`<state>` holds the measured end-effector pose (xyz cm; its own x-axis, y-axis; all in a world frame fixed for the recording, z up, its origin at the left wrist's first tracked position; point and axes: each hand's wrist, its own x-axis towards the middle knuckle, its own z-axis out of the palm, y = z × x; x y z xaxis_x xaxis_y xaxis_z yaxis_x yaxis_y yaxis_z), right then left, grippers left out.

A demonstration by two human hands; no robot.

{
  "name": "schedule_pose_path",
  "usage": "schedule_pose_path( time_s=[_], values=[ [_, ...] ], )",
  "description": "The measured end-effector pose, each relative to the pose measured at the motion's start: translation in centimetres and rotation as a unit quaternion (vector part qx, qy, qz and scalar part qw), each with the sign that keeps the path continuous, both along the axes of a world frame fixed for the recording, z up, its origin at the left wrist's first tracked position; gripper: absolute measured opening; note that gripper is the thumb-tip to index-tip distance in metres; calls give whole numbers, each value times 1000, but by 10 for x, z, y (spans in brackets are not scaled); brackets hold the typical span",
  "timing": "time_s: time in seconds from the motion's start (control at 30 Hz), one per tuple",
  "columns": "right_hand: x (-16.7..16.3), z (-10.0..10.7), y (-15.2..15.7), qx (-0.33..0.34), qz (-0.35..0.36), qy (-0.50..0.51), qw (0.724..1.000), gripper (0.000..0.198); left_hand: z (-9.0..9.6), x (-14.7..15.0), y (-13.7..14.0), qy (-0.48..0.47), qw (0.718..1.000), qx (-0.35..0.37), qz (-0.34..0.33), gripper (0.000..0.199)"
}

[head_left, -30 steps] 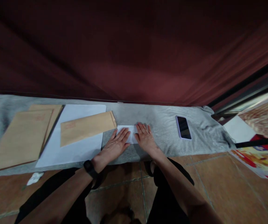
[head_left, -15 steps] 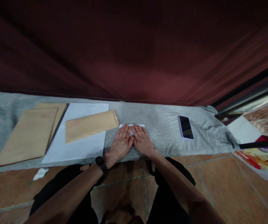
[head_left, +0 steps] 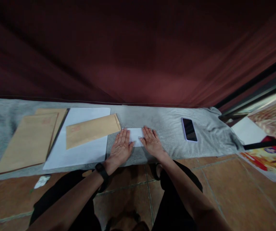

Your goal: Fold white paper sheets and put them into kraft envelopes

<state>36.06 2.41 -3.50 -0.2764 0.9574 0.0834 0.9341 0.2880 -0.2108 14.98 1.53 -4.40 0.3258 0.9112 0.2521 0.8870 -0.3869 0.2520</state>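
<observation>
Small white folded paper sheet (head_left: 136, 136): lies on the grey fabric mat (head_left: 166, 128), at 3 o'clock of the tan paper envelope (head_left: 92, 130). Already folded compact; not yet in any envelope. Left hand (head_left: 121, 148) and right hand (head_left: 152, 142): 2 flat palms, fingers extended, pressing its ends; nothing pinched.

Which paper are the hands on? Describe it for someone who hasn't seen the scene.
On the grey cloth along the floor, look between the phone and the slanted brown envelope. The small folded white paper lies there, pinned flat between left hand and right hand, far smaller than the white sheet nearby.
</observation>
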Motion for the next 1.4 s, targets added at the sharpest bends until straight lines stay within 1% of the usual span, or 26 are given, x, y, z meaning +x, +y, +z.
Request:
schedule_pose_path(
  time_s=[0.23,0.6,0.7,0.8,0.87,0.93,1.0,1.07,1.13,1.23,1.3,1.4],
  values=[
    [9,-3,-2,6,-21,0,1000,62,0,-6,-4,5,1000,0,8,68],
    [14,4,0,-15,-35,-15,999,63,3,-4,-5,42,999,4,18,69],
    [16,6,1,-18,-36,-15,999,64,8,-3,-5,70,997,-1,20,69],
    [17,7,3,-24,-29,-12,999,65,17,3,-4,105,994,-6,26,66],
    [17,8,3,-28,-24,-7,999,65,24,8,-3,119,993,-3,10,61],
    [17,8,4,-31,-21,1,999,64,28,15,-3,118,993,3,-23,58],
    [19,8,6,-32,-19,9,999,63,29,20,-1,108,992,7,-59,57],
    [25,8,9,-25,-22,18,999,62,25,24,0,95,992,9,-79,56],
    [36,9,15,-9,-51,27,998,61,19,24,1,86,993,10,-84,56],
    [57,10,24,18,-128,38,991,59,11,22,2,79,993,14,-85,57],
    [71,11,30,31,-165,42,985,58,9,20,3,77,993,17,-91,58],
    [91,13,38,48,-200,42,978,61,9,18,3,74,992,21,-96,59]
  ],
)
